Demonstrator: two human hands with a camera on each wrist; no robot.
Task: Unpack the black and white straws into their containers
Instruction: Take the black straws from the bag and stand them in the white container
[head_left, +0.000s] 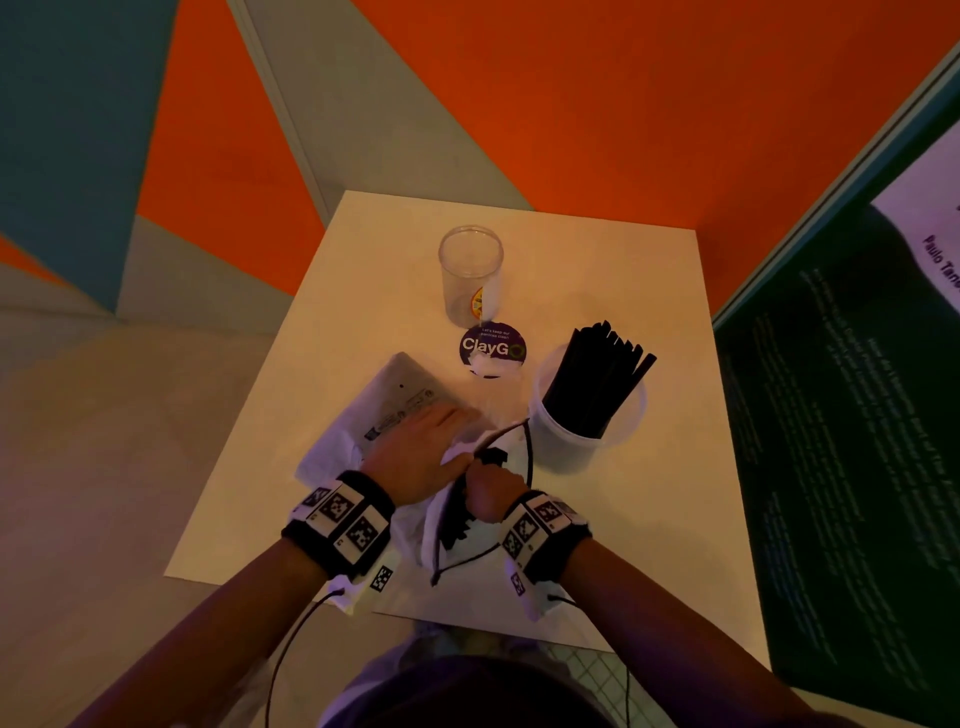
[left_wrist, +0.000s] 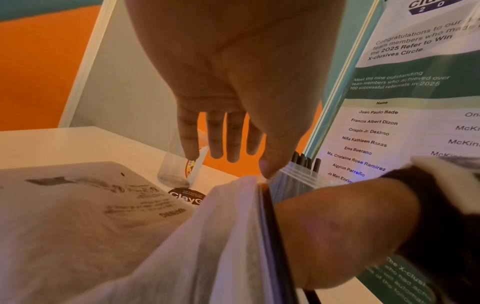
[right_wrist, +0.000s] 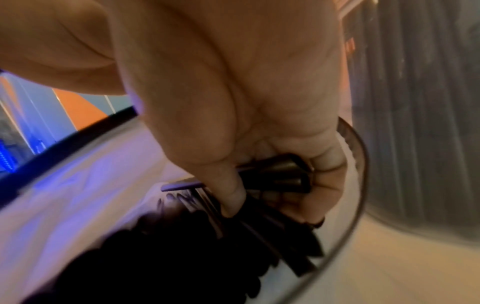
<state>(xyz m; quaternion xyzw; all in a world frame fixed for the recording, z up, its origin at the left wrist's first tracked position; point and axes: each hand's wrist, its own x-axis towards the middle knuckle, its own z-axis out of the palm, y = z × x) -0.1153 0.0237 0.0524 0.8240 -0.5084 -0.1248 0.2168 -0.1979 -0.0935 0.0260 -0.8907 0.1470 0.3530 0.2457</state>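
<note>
Standing at a small white table (head_left: 649, 519) in a corner.

Lying on the table, left of centre: a flat grey packet (head_left: 400, 402), printed side up, apparently holding the white straws, though contents not confirmable. Judging it light and floppy; best gripped by an edge or slid flat.

Lying at the near edge: a white bag (left_wrist: 202, 246) with a black drawstring (head_left: 527, 447), thin, limp and likely to collapse or slide unless pinned.

Standing at right, close to the bag: a white tub (head_left: 582, 441) already bristling with black straws (head_left: 602, 374), leaning against its rim. Standing at the far side: a clear cylinder (head_left: 470, 275), empty, light and easy to tip.

Lying between cylinder and bag: a round sticker (head_left: 492, 349) on the table.

Left hand (head_left: 415, 457) spreading flat, fingers straight, pressing bag and packet down, gripping nothing.

Right hand (head_left: 491, 493) reaching into the bag mouth, fingers and thumb curling round a small bunch of loose black straws (right_wrist: 272, 181). Judging these very light, smooth, fairly stiff but crushable; inclined to slip and fan out. Gripping mid-length, firmly but without squeezing flat, appearing soundest, then lifting the bunch clear of the drawstring.
</note>
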